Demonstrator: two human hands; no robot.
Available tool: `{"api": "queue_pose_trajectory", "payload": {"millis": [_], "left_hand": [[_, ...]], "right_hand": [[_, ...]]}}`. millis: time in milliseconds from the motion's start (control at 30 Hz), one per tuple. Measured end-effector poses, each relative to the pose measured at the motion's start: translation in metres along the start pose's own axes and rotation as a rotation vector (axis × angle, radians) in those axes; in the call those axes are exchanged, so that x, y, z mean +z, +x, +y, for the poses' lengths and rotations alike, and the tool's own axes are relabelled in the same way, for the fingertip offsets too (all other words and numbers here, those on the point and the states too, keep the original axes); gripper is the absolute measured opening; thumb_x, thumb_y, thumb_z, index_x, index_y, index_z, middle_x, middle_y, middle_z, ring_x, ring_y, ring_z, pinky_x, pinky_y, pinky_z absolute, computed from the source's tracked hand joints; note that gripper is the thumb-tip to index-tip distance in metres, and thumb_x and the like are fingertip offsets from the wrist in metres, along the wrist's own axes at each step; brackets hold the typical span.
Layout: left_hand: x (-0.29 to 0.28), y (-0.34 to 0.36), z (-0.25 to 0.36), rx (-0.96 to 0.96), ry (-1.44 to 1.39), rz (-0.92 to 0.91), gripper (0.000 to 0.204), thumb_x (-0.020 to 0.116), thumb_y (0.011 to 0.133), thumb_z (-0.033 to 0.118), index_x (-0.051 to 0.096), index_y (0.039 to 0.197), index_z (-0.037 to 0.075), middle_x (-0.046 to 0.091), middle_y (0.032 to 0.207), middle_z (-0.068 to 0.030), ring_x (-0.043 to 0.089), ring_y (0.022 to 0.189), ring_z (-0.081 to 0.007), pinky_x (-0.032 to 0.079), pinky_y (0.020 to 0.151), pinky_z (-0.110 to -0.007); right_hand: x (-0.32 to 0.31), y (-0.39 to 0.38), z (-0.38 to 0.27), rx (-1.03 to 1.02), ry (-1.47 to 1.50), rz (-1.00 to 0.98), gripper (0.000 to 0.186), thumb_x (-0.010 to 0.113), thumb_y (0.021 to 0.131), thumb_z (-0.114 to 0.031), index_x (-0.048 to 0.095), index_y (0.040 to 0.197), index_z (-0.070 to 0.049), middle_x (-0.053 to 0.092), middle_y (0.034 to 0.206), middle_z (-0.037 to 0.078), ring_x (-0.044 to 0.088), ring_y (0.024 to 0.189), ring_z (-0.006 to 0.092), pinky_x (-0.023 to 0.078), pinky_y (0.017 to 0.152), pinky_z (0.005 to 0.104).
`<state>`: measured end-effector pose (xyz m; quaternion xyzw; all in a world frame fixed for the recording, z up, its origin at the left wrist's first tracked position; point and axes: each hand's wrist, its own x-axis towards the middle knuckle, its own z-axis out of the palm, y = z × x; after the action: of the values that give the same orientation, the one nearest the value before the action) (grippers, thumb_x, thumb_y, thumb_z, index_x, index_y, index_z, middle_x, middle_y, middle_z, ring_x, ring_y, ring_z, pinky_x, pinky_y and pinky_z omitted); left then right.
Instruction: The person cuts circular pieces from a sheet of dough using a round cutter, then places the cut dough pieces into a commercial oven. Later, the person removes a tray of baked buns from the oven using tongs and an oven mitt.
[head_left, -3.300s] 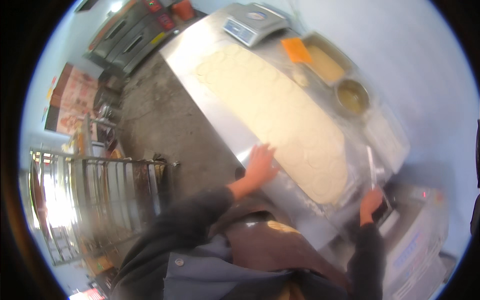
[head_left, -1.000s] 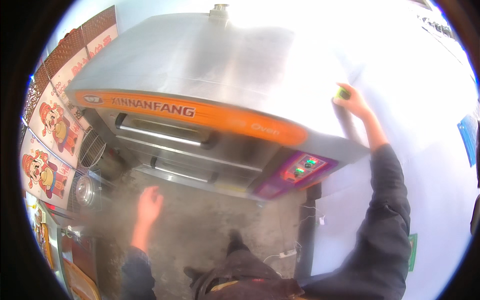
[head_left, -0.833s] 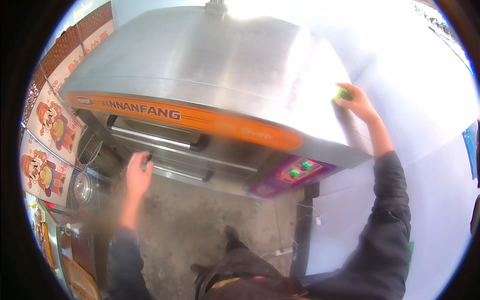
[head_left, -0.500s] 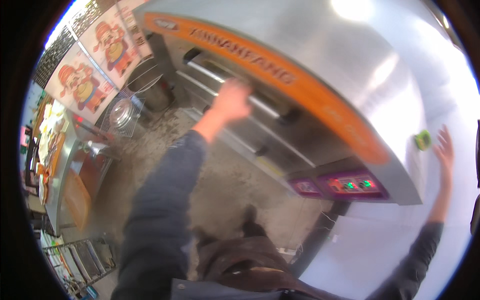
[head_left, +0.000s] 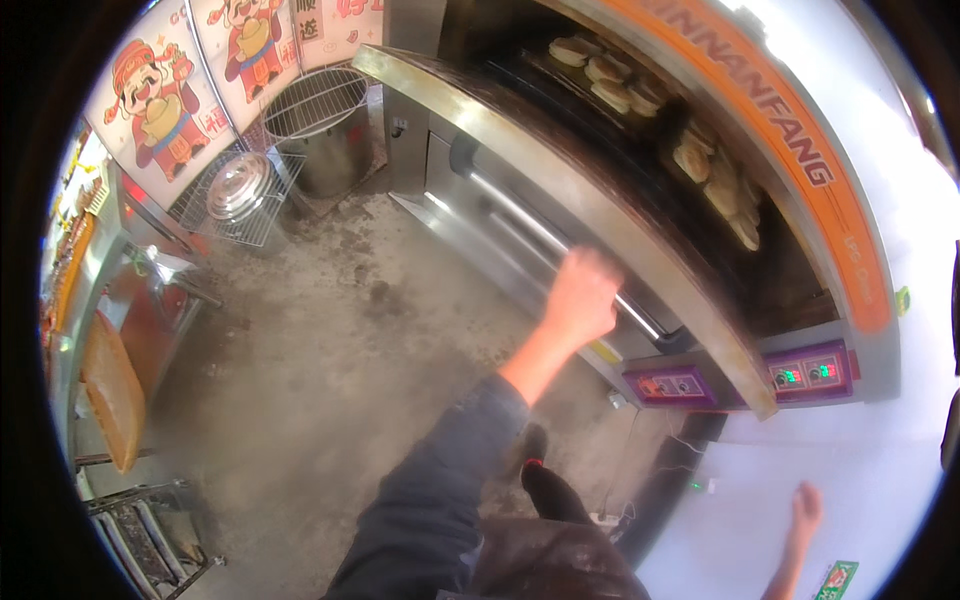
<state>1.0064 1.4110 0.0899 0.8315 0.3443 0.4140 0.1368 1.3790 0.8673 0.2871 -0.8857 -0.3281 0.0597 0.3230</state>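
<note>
My left hand (head_left: 585, 295) is closed around the long metal handle bar (head_left: 510, 212) on the front of an oven door (head_left: 575, 165). The door is tipped down and open, its pale edge crossing the view. Inside the dark oven chamber lie several browned flat breads (head_left: 612, 78) in groups, toward the back and right. My right hand (head_left: 806, 508) is raised at the lower right, apart from the oven and near a white surface. It seems to hold nothing, but its fingers are too small and blurred to read.
Purple control panels (head_left: 808, 370) with lit green digits sit at the oven's right. A large metal pot (head_left: 335, 165) under a wire rack stands far left, by a wire stand (head_left: 270, 205) with a round lid. A counter (head_left: 70, 300) and a tray rack (head_left: 150, 545) line the left side.
The oven door has swung down from closed to open, showing the breads. My left hand, on the handle, has moved down and right in view. My right hand has come down from the wall.
</note>
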Motion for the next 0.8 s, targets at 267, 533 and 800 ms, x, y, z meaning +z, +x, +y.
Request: {"api": "queue_pose_trajectory", "payload": {"millis": [267, 533, 800], "left_hand": [[0.021, -0.03, -0.026, -0.003, -0.102, 0.026, 0.02, 0.071, 0.066, 0.009, 0.076, 0.085, 0.007, 0.07, 0.087, -0.0068, 0.06, 0.099, -0.027, 0.044, 0.102, -0.041], [0.053, -0.05, -0.065, -0.061, 0.001, -0.112, 0.026, 0.063, 0.089, 0.012, 0.073, 0.111, 0.003, 0.073, 0.115, -0.0202, 0.064, 0.12, -0.0379, 0.05, 0.102, -0.048], [0.072, -0.081, -0.083, -0.142, -0.223, 0.05, 0.026, 0.062, 0.093, 0.013, 0.074, 0.115, 0.007, 0.073, 0.109, -0.022, 0.068, 0.1, -0.0445, 0.056, 0.087, -0.052]], "right_hand": [[0.083, -0.152, 0.059, 0.5, -0.016, -0.118, 0.036, 0.075, 0.093, -0.013, 0.073, 0.125, 0.004, 0.077, 0.109, 0.012, 0.072, 0.092, 0.0203, 0.056, 0.081, 0.0332], [0.147, -0.152, 0.011, 0.312, -0.148, -0.408, 0.037, 0.083, 0.089, -0.014, 0.075, 0.12, 0.004, 0.079, 0.106, 0.015, 0.074, 0.095, 0.0201, 0.059, 0.086, 0.0342], [0.203, -0.125, 0.035, 0.216, 0.109, -0.671, 0.027, 0.079, 0.094, -0.015, 0.075, 0.113, 0.002, 0.075, 0.092, 0.007, 0.07, 0.083, 0.0162, 0.059, 0.077, 0.0332]]}}
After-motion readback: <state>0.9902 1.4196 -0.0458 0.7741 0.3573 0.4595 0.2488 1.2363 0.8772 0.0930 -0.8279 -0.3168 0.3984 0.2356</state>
